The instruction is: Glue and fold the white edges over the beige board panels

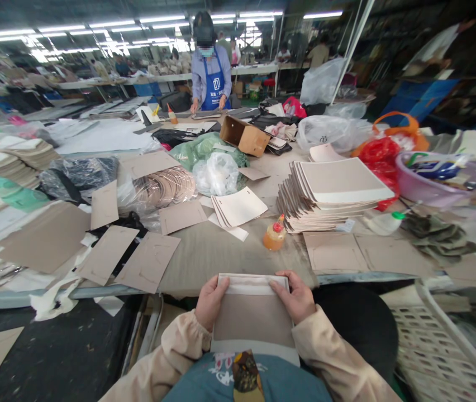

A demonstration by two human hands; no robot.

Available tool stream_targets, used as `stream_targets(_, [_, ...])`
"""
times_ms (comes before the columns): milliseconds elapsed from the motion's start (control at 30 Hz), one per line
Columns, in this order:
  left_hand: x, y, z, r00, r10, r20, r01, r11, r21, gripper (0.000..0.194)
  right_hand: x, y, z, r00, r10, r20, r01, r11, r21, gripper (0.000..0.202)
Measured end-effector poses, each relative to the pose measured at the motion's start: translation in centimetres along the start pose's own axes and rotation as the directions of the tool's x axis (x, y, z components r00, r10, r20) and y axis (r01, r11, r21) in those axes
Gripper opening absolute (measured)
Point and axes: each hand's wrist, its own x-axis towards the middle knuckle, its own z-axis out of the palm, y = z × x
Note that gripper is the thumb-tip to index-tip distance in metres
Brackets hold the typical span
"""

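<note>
A taupe panel (255,317) with white top and bottom bands lies over my lap at the table's front edge. My left hand (212,301) grips its upper left corner, thumb on the white band. At the upper right corner my right hand (294,297) holds it the same way, thumb pressed on top and fingers underneath. Beyond the panel stands a small glue bottle (274,237) with orange liquid and a red cap. A tall stack of similar panels (342,180) sits behind it to the right, and a few white-faced pieces (241,206) lie fanned at the centre.
Loose taupe panels (149,262) lie along the left front edge near scissors (6,274). Behind are plastic bags (217,174) and a cardboard box (244,135). A purple basin (426,181) is at right, a white crate (434,340) below. Across the table stands a person in a blue apron (217,81).
</note>
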Motion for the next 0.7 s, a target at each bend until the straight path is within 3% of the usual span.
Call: stream_targets(700, [-0.43,0.64,0.75,0.999,-0.044,-0.026,0.043,0.998,-0.042,0.042,-0.01,0.32,0.17,0.999,-0.034,-0.028,0.033,0.999,-0.022,0.035])
